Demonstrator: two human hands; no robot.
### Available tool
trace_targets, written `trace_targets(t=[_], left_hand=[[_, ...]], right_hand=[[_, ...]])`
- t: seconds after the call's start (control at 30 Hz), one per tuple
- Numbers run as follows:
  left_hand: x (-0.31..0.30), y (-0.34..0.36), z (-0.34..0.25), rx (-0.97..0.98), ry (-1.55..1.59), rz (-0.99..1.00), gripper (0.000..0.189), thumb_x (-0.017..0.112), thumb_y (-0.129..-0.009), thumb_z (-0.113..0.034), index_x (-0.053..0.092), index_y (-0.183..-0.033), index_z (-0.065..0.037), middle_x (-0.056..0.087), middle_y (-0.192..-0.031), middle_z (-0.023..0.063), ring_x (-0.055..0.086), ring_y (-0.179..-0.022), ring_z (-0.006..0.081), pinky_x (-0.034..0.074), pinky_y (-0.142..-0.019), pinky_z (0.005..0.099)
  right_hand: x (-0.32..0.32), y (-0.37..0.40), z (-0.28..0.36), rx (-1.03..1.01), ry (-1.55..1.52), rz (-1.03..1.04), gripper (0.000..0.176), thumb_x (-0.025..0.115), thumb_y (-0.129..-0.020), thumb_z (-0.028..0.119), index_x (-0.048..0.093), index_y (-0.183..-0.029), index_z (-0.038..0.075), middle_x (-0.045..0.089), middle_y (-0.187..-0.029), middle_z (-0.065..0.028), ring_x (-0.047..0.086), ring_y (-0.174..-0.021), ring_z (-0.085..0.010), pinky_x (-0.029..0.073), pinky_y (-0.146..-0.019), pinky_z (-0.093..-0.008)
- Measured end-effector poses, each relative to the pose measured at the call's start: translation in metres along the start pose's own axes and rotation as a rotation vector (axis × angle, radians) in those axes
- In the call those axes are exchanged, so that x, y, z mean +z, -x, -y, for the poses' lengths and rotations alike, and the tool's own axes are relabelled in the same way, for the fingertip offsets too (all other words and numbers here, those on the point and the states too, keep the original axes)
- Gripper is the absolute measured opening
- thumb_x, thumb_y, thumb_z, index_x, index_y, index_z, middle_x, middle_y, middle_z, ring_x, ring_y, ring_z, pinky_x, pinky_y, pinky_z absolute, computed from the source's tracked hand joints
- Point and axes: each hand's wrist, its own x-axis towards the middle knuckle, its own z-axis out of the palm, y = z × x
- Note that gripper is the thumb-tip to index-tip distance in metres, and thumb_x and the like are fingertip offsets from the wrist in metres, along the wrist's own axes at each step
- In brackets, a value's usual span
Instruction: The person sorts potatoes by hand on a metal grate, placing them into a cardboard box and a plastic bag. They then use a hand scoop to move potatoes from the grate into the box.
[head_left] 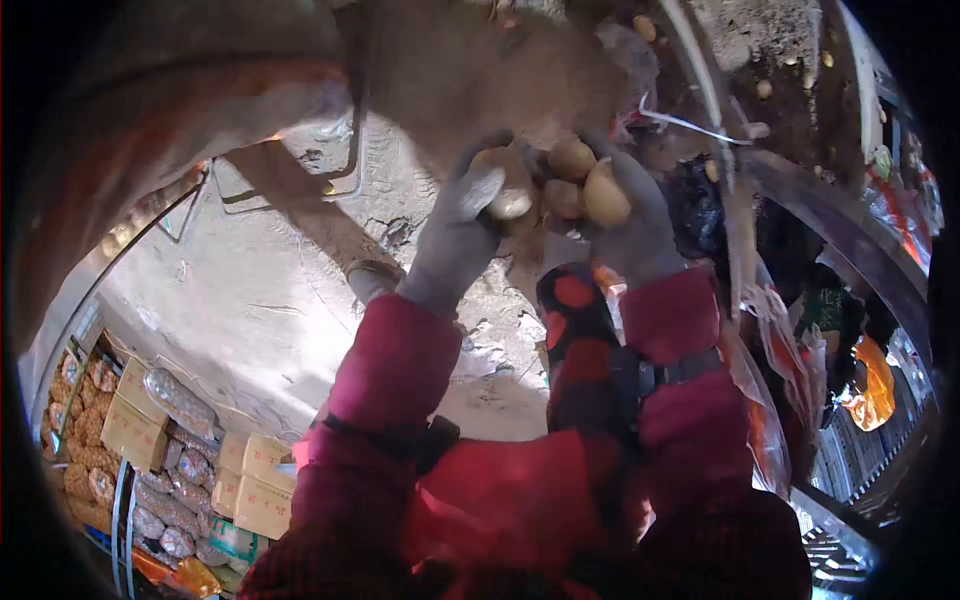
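Observation:
Both hands wear grey gloves and meet near the upper middle of the view. My left hand [455,225] is closed round a large potato [508,190], its thumb across the front. My right hand [640,215] has its fingers wrapped round another potato [606,195] on the right. Between the hands are a round potato [571,158] and a smaller potato [563,199], pressed close together. Behind them hangs a brown, dusty surface [450,70], blurred.
Cardboard boxes [265,490] and filled net bags [180,400] stand at the lower left. A metal frame [358,150] is at the upper left. On the right are a curved metal bar [840,210], plastic bags [785,345] and an orange bag [872,385].

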Motion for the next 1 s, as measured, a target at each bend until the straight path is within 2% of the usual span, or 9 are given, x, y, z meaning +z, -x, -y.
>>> trace_targets(t=[0.07, 0.1, 0.17, 0.23, 0.27, 0.63, 0.8, 0.9, 1.0], left_hand=[[0.01, 0.012, -0.001, 0.411, -0.418, 0.074, 0.051, 0.052, -0.111, -0.019, 0.038, -0.156, 0.0, 0.056, -0.144, 0.016, 0.054, -0.137, 0.0291, 0.046, -0.114, 0.0423], [0.089, 0.065, -0.05, 0.385, -0.204, 0.046, 0.048, 0.046, -0.113, -0.018, 0.038, -0.156, 0.001, 0.056, -0.144, 0.0181, 0.056, -0.135, 0.0294, 0.047, -0.113, 0.0425], [0.126, 0.103, -0.09, 0.632, -0.917, -0.049, 0.053, 0.047, -0.113, -0.028, 0.036, -0.157, 0.0, 0.055, -0.145, 0.0187, 0.056, -0.135, 0.0296, 0.047, -0.113, 0.0437], [0.162, 0.128, -0.117, 0.322, 0.038, 0.088, 0.058, 0.046, -0.113, -0.036, 0.034, -0.158, -0.001, 0.055, -0.143, 0.0177, 0.058, -0.129, 0.0299, 0.049, -0.11, 0.0431], [0.187, 0.151, -0.138, 0.122, 0.313, -0.092, 0.063, 0.046, -0.112, -0.042, 0.032, -0.16, -0.002, 0.057, -0.14, 0.0169, 0.061, -0.122, 0.0289, 0.052, -0.105, 0.0428], [0.409, 0.297, -0.309, 0.296, -0.22, 0.18, 0.08, 0.072, -0.101, -0.039, 0.03, -0.16, -0.007, 0.055, -0.145, 0.0179, 0.062, -0.122, 0.0245, 0.051, -0.102, 0.0389], [0.499, 0.273, -0.381, 0.402, -0.372, 0.248, 0.08, 0.078, -0.097, -0.03, 0.033, -0.158, -0.003, 0.061, -0.133, 0.0097, 0.062, -0.11, 0.0151, 0.055, -0.092, 0.0308], [0.571, 0.235, -0.422, 0.466, -0.548, 0.297, 0.077, 0.077, -0.098, -0.028, 0.035, -0.156, 0.0, 0.061, -0.131, 0.0104, 0.062, -0.11, 0.0142, 0.055, -0.092, 0.0301], [0.618, 0.124, -0.428, 0.738, -0.742, 0.278, 0.063, 0.069, -0.103, -0.029, 0.042, -0.151, 0.003, 0.062, -0.129, 0.0141, 0.059, -0.119, 0.0183, 0.05, -0.101, 0.0319]], right_hand=[[0.014, -0.002, -0.006, -0.029, -0.095, 0.12, 0.059, 0.069, -0.1, 0.034, 0.05, -0.153, 0.017, 0.055, -0.15, -0.0178, 0.057, -0.134, -0.0393, 0.053, -0.108, -0.0527], [0.087, 0.063, 0.002, -0.017, -0.163, 0.163, 0.058, 0.066, -0.101, 0.037, 0.051, -0.153, 0.017, 0.056, -0.149, -0.0187, 0.058, -0.131, -0.0398, 0.054, -0.107, -0.053], [0.134, 0.095, -0.001, -0.008, -0.268, 0.285, 0.057, 0.061, -0.103, 0.043, 0.051, -0.153, 0.016, 0.057, -0.146, -0.0204, 0.062, -0.125, -0.0406, 0.055, -0.104, -0.0537], [0.189, 0.136, -0.003, -0.003, -0.3, 0.362, 0.057, 0.058, -0.104, 0.046, 0.051, -0.152, 0.016, 0.058, -0.145, -0.0212, 0.064, -0.122, -0.041, 0.056, -0.103, -0.0541], [0.217, 0.162, -0.006, -0.084, -0.152, 0.258, 0.061, 0.055, -0.104, 0.05, 0.047, -0.155, 0.017, 0.057, -0.146, -0.0216, 0.064, -0.122, -0.0411, 0.056, -0.103, -0.0549], [0.481, 0.383, 0.002, -0.477, 0.244, 0.092, 0.058, 0.051, -0.108, 0.043, 0.046, -0.155, 0.009, 0.065, -0.129, -0.015, 0.07, -0.106, -0.0294, 0.06, -0.093, -0.0429], [0.549, 0.408, 0.061, -0.666, 0.314, 0.301, 0.054, 0.05, -0.11, 0.037, 0.047, -0.154, 0.006, 0.065, -0.129, -0.0121, 0.068, -0.108, -0.0247, 0.058, -0.094, -0.0385], [0.584, 0.408, 0.133, -1.353, 1.178, 0.171, 0.051, 0.051, -0.11, 0.033, 0.049, -0.153, 0.007, 0.064, -0.134, -0.0078, 0.065, -0.112, -0.0201, 0.055, -0.096, -0.0347], [0.614, 0.398, 0.222, -0.927, 0.528, 0.246, 0.05, 0.056, -0.109, 0.032, 0.051, -0.152, 0.009, 0.064, -0.133, -0.0077, 0.064, -0.115, -0.0188, 0.054, -0.096, -0.0327]])
